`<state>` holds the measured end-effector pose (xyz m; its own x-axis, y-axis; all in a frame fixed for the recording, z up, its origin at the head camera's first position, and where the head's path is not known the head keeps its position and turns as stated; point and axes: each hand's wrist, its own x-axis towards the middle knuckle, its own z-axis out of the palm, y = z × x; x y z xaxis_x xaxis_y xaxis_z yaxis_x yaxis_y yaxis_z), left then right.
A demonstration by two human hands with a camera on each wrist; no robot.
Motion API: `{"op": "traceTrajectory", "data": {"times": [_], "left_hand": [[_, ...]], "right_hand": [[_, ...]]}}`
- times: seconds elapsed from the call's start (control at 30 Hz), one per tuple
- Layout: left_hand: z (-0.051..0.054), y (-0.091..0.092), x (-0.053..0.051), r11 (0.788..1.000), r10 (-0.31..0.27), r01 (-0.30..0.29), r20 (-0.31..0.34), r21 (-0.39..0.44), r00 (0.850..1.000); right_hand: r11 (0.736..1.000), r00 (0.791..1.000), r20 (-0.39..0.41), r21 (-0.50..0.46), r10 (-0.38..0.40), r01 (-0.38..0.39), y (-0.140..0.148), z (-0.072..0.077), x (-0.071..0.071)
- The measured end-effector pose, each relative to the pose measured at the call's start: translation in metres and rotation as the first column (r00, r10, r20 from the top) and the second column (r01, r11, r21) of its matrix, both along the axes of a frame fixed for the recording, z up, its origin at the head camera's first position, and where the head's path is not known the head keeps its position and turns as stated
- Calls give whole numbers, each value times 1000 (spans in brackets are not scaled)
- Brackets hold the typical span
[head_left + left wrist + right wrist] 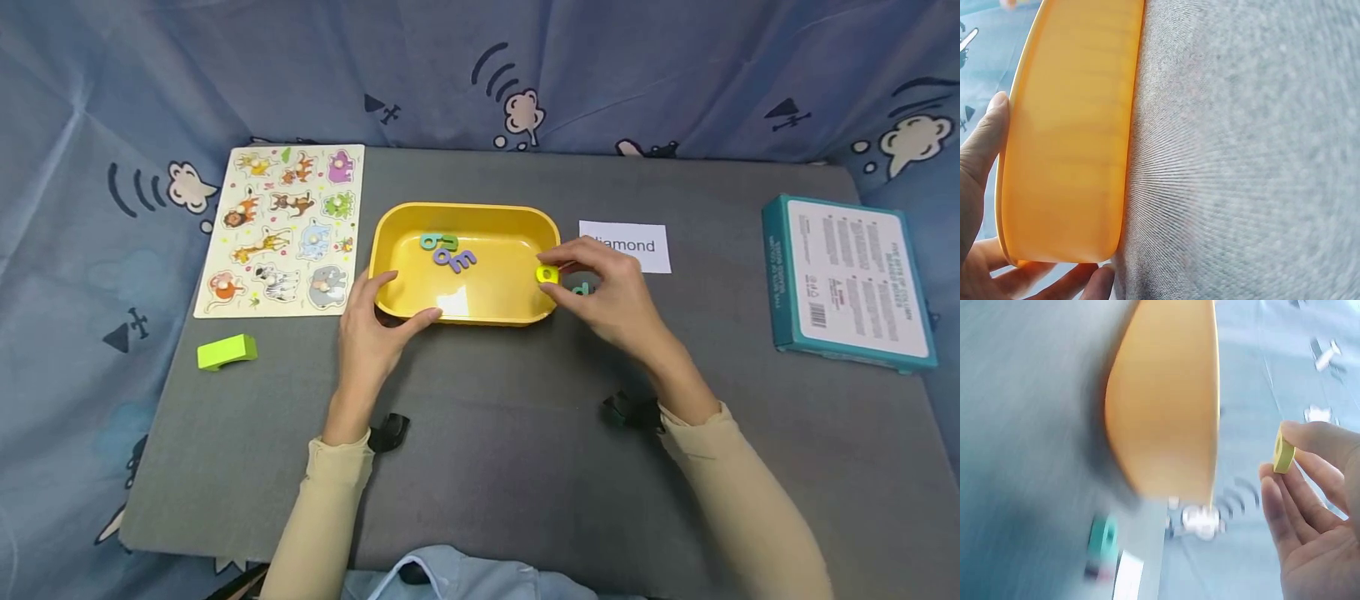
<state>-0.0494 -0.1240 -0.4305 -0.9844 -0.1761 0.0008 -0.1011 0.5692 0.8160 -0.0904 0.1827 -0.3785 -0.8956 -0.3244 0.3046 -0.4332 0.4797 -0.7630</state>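
The black print on the white rectangular card [645, 260] reads "diamond", its first letter partly covered by the right hand [615, 287]. The card lies on the grey counter [487, 417] at 3 o'clock from the yellow plastic tray [506, 271] with rounded corners. The right hand pinches a small yellow letter piece with a hole [547, 274] between thumb and fingers at the tray's 3 o'clock end; the right wrist view shows it raised and apart from the tray, but which letter it is I cannot tell. The left hand [371, 333] grips the tray's corner at 8 o'clock, thumb on the near rim.

Inside the tray, toward 11 o'clock, four pieces lie close together: a teal letter [429, 242], a green letter [449, 242], a purple round-bowled letter [442, 258] and a purple one shaped like "m" [462, 262]. A teal "d" [583, 289] sits on the counter beside the right hand.

Far out at 3 o'clock, a teal cardboard box [783, 275] carries a white label [862, 279] with a barcode [817, 314] and upside-down text too small to read. At 9 o'clock lies a cream animal puzzle board [281, 232]; at 8 o'clock, a lime-green arched block [227, 352]
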Motion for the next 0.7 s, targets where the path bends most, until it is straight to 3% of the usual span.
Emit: {"op": "traceTrajectory", "data": {"times": [0.13,0.27,0.5,0.7], "left_hand": [[-1,-1,1,1000,8,-8,2,-5,1000],[-1,-1,1,1000,6,-6,0,-2,1000],[0,-2,0,1000,1,-1,-11,-3,1000],[0,-1,0,1000,-5,5,-15,-8,1000]], "right_hand": [[993,992,39,-30,-117,118,34,-4,10],[978,972,111,30,-208,206,60,-13,17],[952,953,187,239,-239,192,79,-37,14],[943,955,158,263,-249,202,83,-50,4]]}}
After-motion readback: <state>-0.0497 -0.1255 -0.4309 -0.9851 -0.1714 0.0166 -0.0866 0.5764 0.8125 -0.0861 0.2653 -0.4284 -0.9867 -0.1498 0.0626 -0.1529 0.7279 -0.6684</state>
